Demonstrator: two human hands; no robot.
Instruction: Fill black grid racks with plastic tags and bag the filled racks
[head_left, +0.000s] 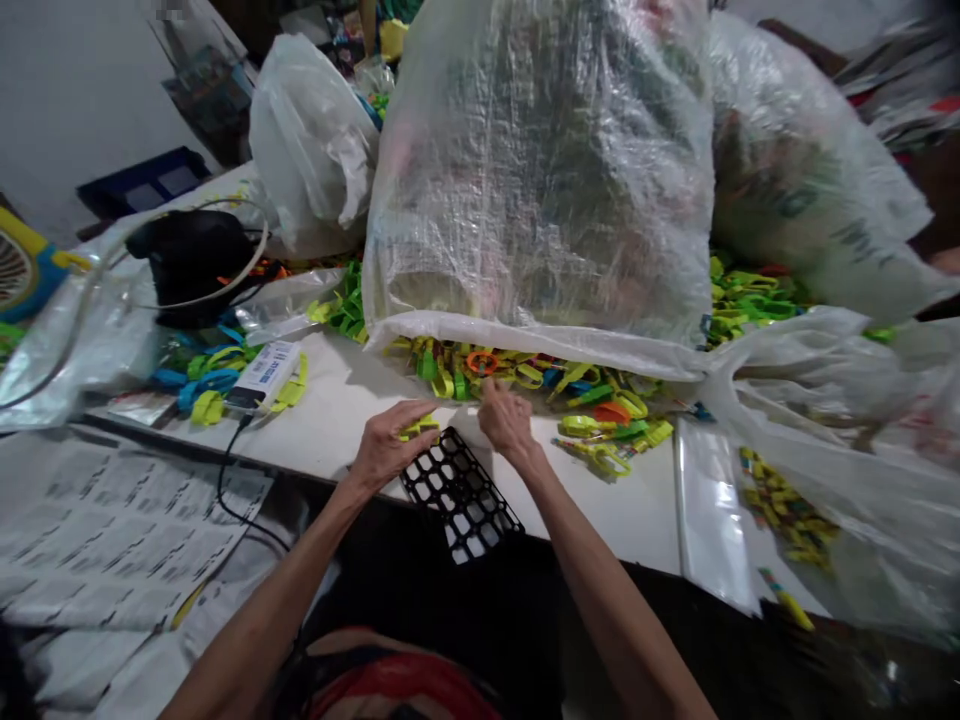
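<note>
My left hand point(391, 440) is closed around a small yellow-green plastic piece point(420, 428) at the upper left corner of a black grid tray point(459, 492). The tray lies tilted over the table's front edge. My right hand point(506, 415) is just above and to the right of the tray, at the near side of a pile of small plastic pieces point(585, 385), mostly yellow and green. Its fingers are bent together close to an orange ring-shaped piece point(481, 362); what they hold, if anything, is too small to make out.
A large translucent sack point(540, 180) stands behind the pile, with a white bag point(311, 150) to its left. A white box point(264, 377) with a cable sits left. Flat clear bags point(712, 510) lie right. Printed sheets point(120, 530) are at the lower left.
</note>
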